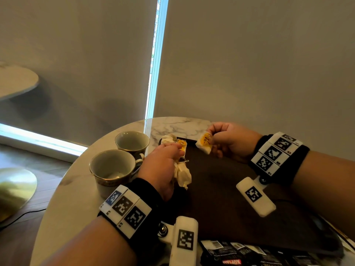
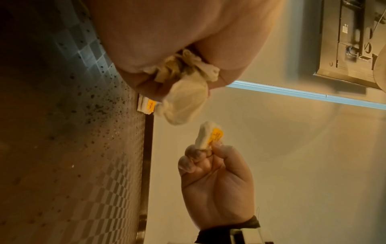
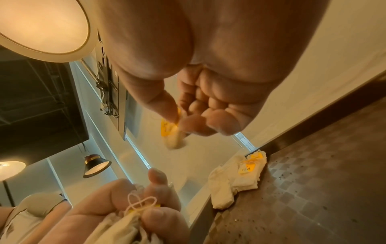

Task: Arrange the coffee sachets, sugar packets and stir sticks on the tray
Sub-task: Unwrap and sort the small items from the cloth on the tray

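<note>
A dark tray (image 1: 221, 181) lies on the round marble table (image 1: 73, 191). Above its far left part my left hand (image 1: 163, 166) grips a bunch of cream tea bags (image 1: 183, 176) with strings and yellow tags; the same bunch (image 2: 183, 92) shows under the palm in the left wrist view. My right hand (image 1: 228, 140) pinches a single tea bag with a yellow tag (image 1: 204, 144) between thumb and fingers, held above the tray's far edge (image 2: 210, 137) (image 3: 172, 133). Several tea bags (image 1: 169, 139) (image 3: 236, 178) lie in a pile at the tray's far left corner.
Two empty cups (image 1: 132, 142) (image 1: 113, 169) stand on the table left of the tray. Dark sachets (image 1: 240, 254) lie at the tray's near edge. Window blinds hang behind the table, and a lamp base (image 1: 15, 187) sits on the floor at left.
</note>
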A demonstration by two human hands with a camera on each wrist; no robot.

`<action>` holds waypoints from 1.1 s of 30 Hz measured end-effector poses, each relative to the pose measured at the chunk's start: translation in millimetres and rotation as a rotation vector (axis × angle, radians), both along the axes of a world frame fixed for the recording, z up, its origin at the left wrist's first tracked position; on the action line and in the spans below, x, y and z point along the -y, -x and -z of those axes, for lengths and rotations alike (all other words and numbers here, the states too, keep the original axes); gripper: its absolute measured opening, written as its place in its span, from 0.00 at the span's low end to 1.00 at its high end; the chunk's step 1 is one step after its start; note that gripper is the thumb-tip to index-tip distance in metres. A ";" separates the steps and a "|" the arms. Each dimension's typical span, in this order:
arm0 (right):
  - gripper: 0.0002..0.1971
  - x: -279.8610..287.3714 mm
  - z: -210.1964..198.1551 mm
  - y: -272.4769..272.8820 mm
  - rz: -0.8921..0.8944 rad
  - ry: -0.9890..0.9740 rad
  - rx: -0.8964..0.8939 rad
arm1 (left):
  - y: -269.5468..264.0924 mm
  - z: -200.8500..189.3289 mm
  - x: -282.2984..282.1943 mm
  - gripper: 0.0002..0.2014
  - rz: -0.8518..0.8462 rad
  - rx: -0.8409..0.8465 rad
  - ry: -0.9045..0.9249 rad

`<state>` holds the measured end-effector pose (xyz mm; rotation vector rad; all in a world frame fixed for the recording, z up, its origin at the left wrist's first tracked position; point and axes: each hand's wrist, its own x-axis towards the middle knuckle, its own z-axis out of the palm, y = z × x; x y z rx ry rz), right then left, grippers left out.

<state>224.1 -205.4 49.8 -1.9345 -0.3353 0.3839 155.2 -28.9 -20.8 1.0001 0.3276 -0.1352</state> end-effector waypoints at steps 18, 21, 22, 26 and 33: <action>0.06 -4.8 -1.1 4.5 -0.040 -0.185 -0.164 | 3.4 7.4 5.2 0.19 0.164 0.121 -0.033; 0.07 -7.1 1.2 6.9 -0.029 -0.155 -0.121 | -1.1 11.6 4.6 0.26 0.130 0.090 -0.115; 0.07 -8.7 2.8 6.6 -0.034 -0.131 -0.105 | -1.7 11.9 4.7 0.27 0.118 0.071 -0.141; 0.07 -15.2 5.7 -7.4 0.040 0.075 0.014 | -8.3 16.0 2.7 0.30 0.110 -0.060 -0.090; 0.07 -32.2 14.6 -46.4 -0.005 0.578 0.023 | -16.3 22.2 -0.1 0.26 0.021 -0.160 -0.023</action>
